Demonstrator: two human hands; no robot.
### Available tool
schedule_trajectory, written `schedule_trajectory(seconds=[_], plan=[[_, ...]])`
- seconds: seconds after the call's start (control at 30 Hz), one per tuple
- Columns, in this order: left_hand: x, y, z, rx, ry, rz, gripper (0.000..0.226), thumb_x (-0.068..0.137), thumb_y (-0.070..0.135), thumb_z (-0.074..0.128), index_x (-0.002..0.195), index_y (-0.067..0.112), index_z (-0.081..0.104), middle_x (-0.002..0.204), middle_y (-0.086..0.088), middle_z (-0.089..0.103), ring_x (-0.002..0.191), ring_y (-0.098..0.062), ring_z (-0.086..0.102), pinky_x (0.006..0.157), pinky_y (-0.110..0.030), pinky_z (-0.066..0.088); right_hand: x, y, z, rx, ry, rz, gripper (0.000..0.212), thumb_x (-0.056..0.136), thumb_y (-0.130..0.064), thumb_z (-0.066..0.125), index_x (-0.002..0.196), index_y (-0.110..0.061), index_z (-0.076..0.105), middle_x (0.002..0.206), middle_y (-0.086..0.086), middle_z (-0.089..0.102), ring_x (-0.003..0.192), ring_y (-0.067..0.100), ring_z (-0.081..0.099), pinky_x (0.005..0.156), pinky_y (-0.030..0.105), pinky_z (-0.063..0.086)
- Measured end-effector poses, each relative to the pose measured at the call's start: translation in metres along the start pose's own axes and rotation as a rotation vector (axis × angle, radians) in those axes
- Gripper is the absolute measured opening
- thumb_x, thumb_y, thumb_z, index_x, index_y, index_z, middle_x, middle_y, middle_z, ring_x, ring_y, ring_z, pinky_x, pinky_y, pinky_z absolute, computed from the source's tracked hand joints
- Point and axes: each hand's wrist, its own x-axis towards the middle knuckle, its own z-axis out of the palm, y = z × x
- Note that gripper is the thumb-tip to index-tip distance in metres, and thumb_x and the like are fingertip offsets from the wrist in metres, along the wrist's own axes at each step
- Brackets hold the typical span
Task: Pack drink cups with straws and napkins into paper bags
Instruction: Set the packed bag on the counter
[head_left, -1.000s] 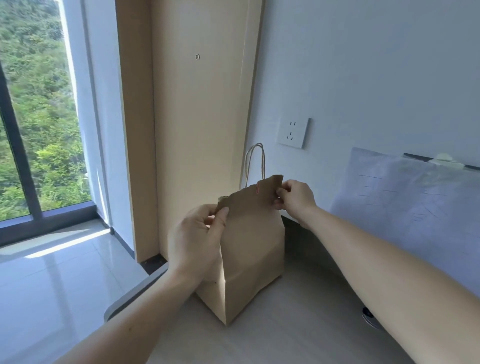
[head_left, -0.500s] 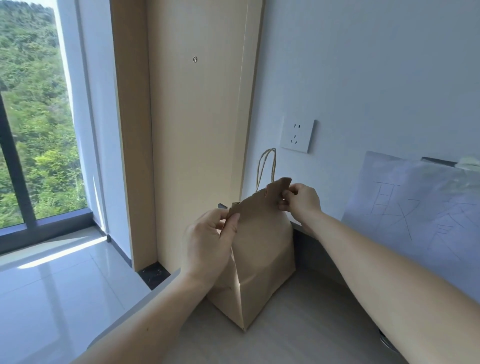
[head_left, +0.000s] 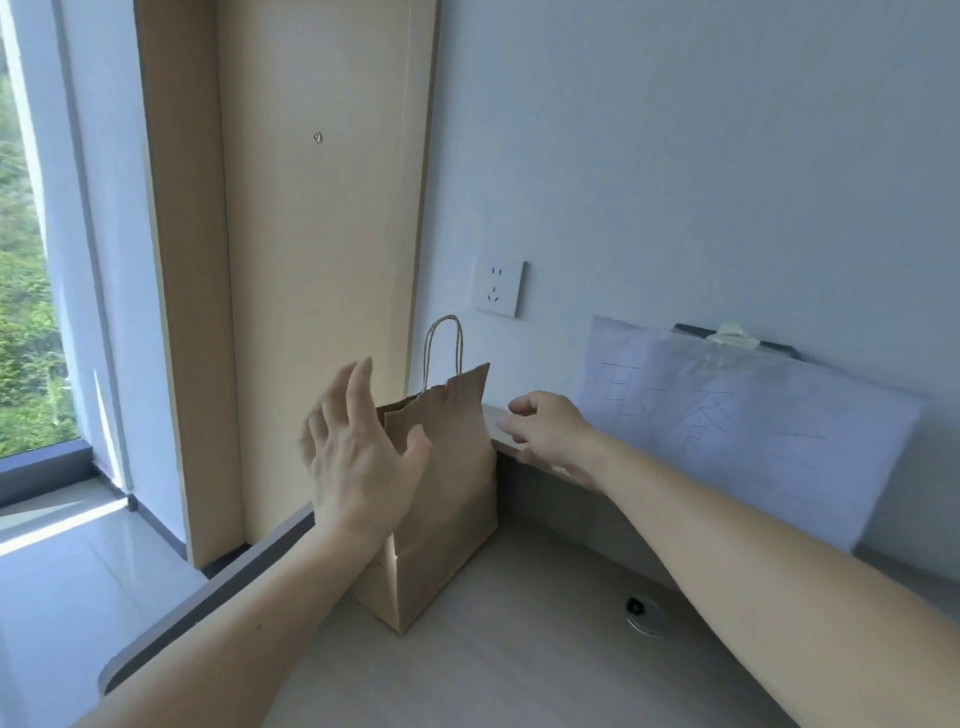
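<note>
Head view: paper bag (head_left: 447, 499) is standing upright on the counter (head_left: 519, 665), in the corner beside the wooden panel (head_left: 311, 312), with one handle sticking up. Left hand (head_left: 358, 457) is hovering at its left side, fingers spread, gripping nothing; contact unclear. Right hand (head_left: 550, 431) is hanging just right of the top edge, fingers loose, empty.

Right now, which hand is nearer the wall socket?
Right. The right hand hangs open below the socket, right of the paper bag; the left hand is at the bag's left side.
</note>
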Motion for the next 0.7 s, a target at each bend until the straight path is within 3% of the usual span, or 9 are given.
schedule_trajectory(seconds=[0.13,0.27,0.37,0.47,0.57,0.7], plan=[[-0.023,0.046,-0.003,-0.005,-0.018,0.145,0.07,0.083,0.03,0.065,0.146,0.023,0.034,0.152,0.004,0.029,0.14,-0.015,0.016,0.118,-0.044,0.011,-0.054,0.014,-0.041,-0.184,-0.157,0.013,0.052,0.092,-0.035,0.065,0.137,-0.013,0.048,0.133,-0.002,0.049,0.114,0.019,0.055,0.094,0.037,0.054],[-0.051,0.092,-0.003,0.021,-0.178,0.161,0.057,0.087,0.031,0.06,0.141,0.021,0.044,0.147,0.001,0.041,0.137,-0.02,0.027,0.114,-0.041,0.02,-0.116,0.03,-0.092,-0.392,-0.184,-0.018,0.054,0.092,-0.041,0.065,0.137,-0.017,0.049,0.138,0.0,0.05,0.123,0.017,0.051,0.104,0.033,0.042],[-0.081,0.13,0.004,0.036,-0.441,0.14,0.055,0.091,0.036,0.057,0.142,0.02,0.044,0.143,-0.002,0.047,0.134,-0.024,0.036,0.104,-0.04,0.034,-0.166,0.045,-0.132,-0.533,-0.19,-0.037,0.057,0.091,-0.046,0.064,0.139,-0.018,0.048,0.141,-0.001,0.05,0.124,0.016,0.051,0.105,0.032,0.041],[-0.12,0.167,0.012,0.098,-0.673,0.168,0.058,0.093,0.039,0.056,0.145,0.019,0.041,0.145,-0.001,0.045,0.134,-0.022,0.039,0.098,-0.036,0.038,-0.219,0.066,-0.176,-0.586,-0.168,-0.03,0.058,0.09,-0.05,0.063,0.139,-0.022,0.048,0.143,-0.005,0.049,0.126,0.013,0.05,0.104,0.029,0.039],[-0.161,0.212,0.016,0.13,-0.781,0.221,0.061,0.092,0.042,0.058,0.145,0.019,0.04,0.144,-0.002,0.046,0.132,-0.023,0.042,0.097,-0.034,0.038,-0.274,0.091,-0.221,-0.601,-0.13,-0.012,0.059,0.089,-0.051,0.064,0.138,-0.023,0.049,0.142,-0.005,0.051,0.124,0.014,0.052,0.107,0.033,0.041],[-0.213,0.283,0.02,0.164,-0.847,0.314,0.061,0.091,0.041,0.061,0.144,0.019,0.042,0.144,-0.004,0.047,0.13,-0.024,0.046,0.1,-0.036,0.039,-0.35,0.129,-0.28,-0.601,-0.06,0.01,0.059,0.089,-0.048,0.066,0.139,-0.021,0.049,0.141,-0.003,0.052,0.124,0.015,0.052,0.101,0.026,0.04]])
